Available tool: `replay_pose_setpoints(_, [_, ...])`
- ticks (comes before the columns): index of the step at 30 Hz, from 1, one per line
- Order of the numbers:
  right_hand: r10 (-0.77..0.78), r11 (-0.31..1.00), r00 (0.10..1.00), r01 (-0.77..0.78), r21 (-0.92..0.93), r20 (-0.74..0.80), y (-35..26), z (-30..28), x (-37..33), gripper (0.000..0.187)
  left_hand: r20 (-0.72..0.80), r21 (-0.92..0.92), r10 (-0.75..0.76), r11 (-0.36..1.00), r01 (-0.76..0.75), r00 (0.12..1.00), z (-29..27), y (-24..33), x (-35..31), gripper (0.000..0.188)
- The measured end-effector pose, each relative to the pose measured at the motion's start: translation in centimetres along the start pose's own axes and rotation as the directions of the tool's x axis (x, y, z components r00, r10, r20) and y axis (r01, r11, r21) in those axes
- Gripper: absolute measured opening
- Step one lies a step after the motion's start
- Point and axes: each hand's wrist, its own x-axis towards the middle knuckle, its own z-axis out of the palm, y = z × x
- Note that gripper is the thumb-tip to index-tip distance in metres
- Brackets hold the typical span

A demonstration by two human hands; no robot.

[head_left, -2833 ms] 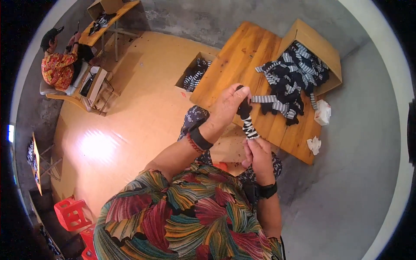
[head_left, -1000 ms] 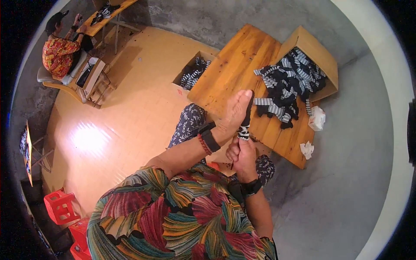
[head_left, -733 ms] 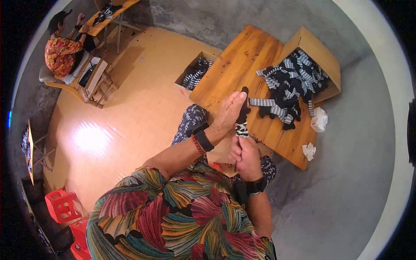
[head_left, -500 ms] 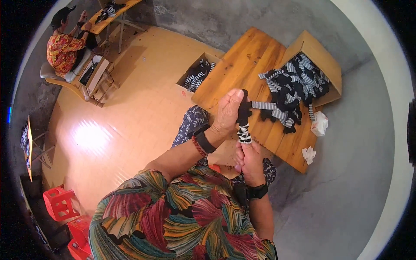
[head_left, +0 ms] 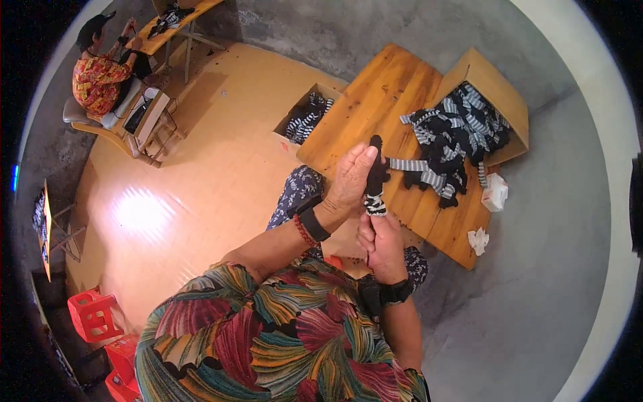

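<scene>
Above the near edge of the wooden table, I hold up a black knitted piece (head_left: 376,175) with a black-and-white striped cuff; whether it is a glove or a sock, I cannot tell. My left hand (head_left: 349,179) is closed along its dark upper part, thumb pointing up. At the bottom, my right hand (head_left: 383,244) is closed in a pinch on the cuff's lower edge. The cuff looks bunched. Just beyond lies a heap of similar black knits (head_left: 449,144) with grey striped cuffs, spilling from a tipped cardboard box (head_left: 514,119).
The wooden table (head_left: 375,100) carries the heap. A white tissue pack (head_left: 494,192) and a crumpled tissue (head_left: 478,241) lie near its right edge. An open carton (head_left: 281,127) of striped knits stands on the floor. A person (head_left: 100,77) sits far left; red stools (head_left: 94,315) stand lower left.
My right hand has moved slightly up toward the left hand, and the striped cuff shows shorter between them. A little more of the black tip sticks out above my left hand.
</scene>
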Motion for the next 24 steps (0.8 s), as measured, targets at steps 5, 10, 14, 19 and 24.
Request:
replay_pose_setpoints(5, [-0.052,0.949,0.993,0.016,-0.316,-0.105,-1.1,-0.7,-1.7,0.026,0.077,-0.027,0.094,0.995,-0.093,0.993,-0.3,0.9,0.5,0.028])
replay_pose_setpoints(10, [-0.269,0.763,0.956,0.139,-0.631,-0.114,-1.3,-2.5,-1.8,0.025,0.12,0.036,0.03,0.999,-0.035,0.992,-0.6,0.9,0.8,0.022])
replay_pose_setpoints(14, [-0.346,0.75,0.929,0.191,-0.634,-0.129,-0.6,-2.6,-1.6,0.023,0.08,-0.047,0.021,0.999,-0.017,0.997,0.4,0.5,0.5,0.016])
replay_pose_setpoints(19, [-0.143,0.974,0.956,0.089,-0.211,-0.256,1.3,-0.6,-0.9,0.02,0.086,-0.141,-0.015,0.99,0.027,0.996,0.9,-1.4,-0.3,0.014])
replay_pose_setpoints(24, [-0.02,0.951,0.99,-0.024,0.308,0.139,1.8,-0.2,0.3,0.02,0.105,0.002,0.01,1.0,-0.01,0.994,0.5,-1.4,-0.6,0.015])
